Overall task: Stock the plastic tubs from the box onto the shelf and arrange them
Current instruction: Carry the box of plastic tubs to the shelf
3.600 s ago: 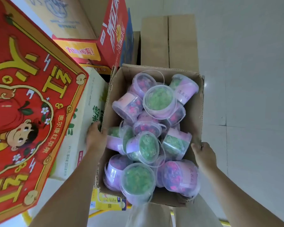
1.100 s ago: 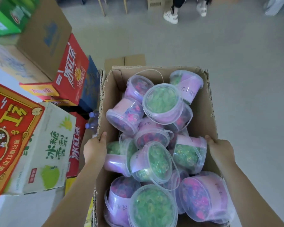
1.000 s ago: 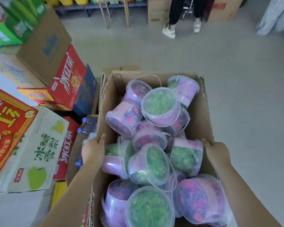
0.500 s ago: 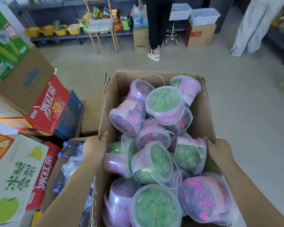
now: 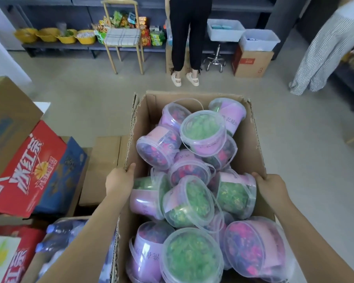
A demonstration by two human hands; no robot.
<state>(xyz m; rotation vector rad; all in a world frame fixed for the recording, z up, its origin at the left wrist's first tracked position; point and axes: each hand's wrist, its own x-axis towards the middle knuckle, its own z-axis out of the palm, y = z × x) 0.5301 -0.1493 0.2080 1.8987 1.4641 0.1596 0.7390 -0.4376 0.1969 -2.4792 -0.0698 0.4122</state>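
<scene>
Cardboard box [image 5: 251, 144]: held up at six o'clock, full.
Left hand [image 5: 119, 180]: curled over the nine o'clock wall.
Right hand [image 5: 272, 186]: curled over the three o'clock wall.
Tubs [image 5: 202, 129]: heaped loose inside.
Risk: spilling top tubs through tilt; buckling of thin walls under load.

Bright even light, edges perhaps warped

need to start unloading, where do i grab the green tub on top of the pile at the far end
Probably the lid rim, from above: the green tub lies topmost in the cardboard box, lid tilted up, its sides hemmed by neighbouring tubs.
</scene>
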